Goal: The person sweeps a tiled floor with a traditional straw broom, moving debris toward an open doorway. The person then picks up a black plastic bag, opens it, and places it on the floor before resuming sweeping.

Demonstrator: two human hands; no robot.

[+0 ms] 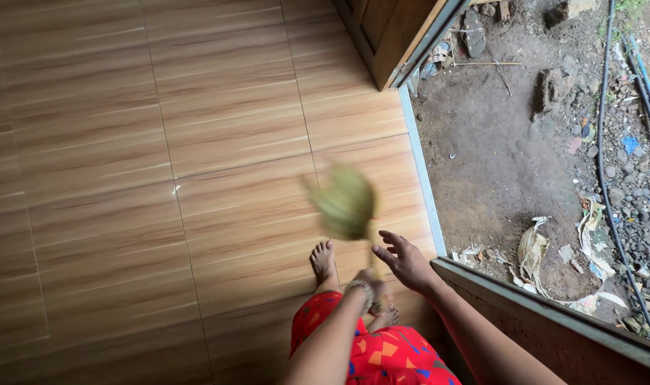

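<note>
Left hand [366, 286] grips the handle of a blurred green-yellow broom [345, 202], fingers clamped around it. The broom head hangs over the wood-look tile floor [125, 178], near the doorway threshold [419, 164]. Right hand [405, 260] hovers beside the handle, fingers spread apart.

Your left hand [368, 285] gripped the handle of a blurred green-yellow broom [344, 202] above the wood-patterned tiles [125, 178] — your right hand [405, 260] hovered open beside it. Bare feet [323, 261] stood near the doorway — littered dirt ground [510, 157] lay outside.
</note>
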